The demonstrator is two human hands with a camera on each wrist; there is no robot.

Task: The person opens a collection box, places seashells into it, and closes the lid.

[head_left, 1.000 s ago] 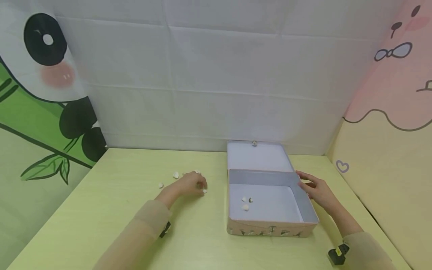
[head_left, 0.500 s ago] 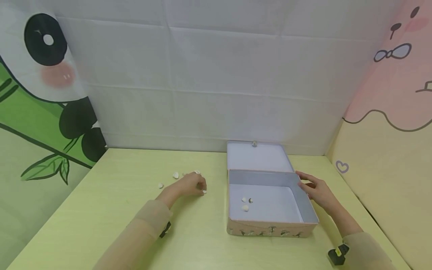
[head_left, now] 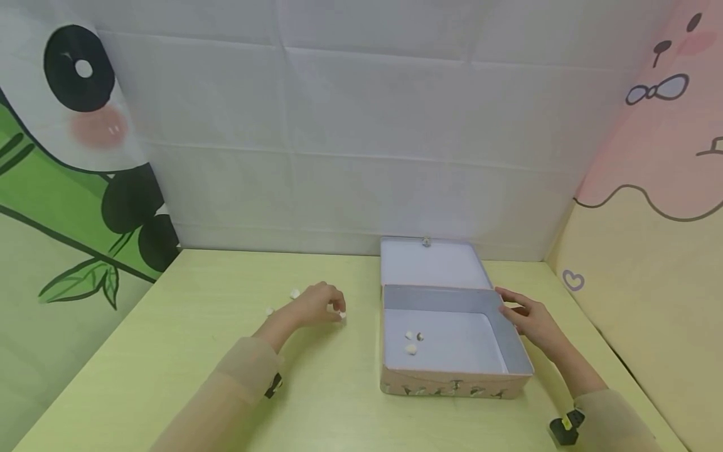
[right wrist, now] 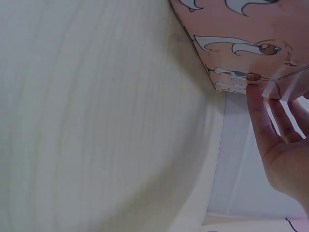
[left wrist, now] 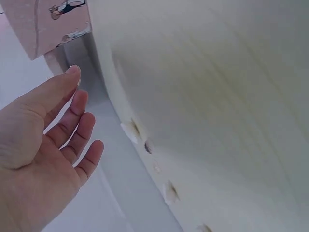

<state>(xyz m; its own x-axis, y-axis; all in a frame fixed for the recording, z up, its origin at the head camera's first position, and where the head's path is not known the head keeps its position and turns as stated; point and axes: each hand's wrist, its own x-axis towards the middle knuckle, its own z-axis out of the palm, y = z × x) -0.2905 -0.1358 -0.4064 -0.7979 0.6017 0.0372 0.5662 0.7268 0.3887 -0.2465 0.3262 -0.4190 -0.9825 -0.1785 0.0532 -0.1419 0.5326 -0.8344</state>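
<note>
In the head view my left hand [head_left: 316, 304] is just above the table, thumb and forefinger pinching a small white seashell [head_left: 342, 315]. The left wrist view shows only a sliver of that shell at the fingertips. Other seashells [left wrist: 131, 130] lie on the table behind this hand; one pale shell [head_left: 295, 293] shows past the knuckles. To the right sits a pink patterned tin box [head_left: 418, 383] with its lid [head_left: 429, 263] raised. Several small shells [head_left: 411, 349] lie inside it. My right hand [head_left: 536, 323] touches the box's right side with nearly straight fingers.
The pale yellow table [head_left: 186, 345] ends at a white cloth backdrop [head_left: 361, 125]. A panel with a cartoon [head_left: 85, 188] stands on the left, and a pink and yellow panel [head_left: 649, 251] on the right. The open lid reaches back close to the backdrop.
My left hand has lifted slightly from the table with the pinched shell. The right hand and the tin box have stayed where they were.
</note>
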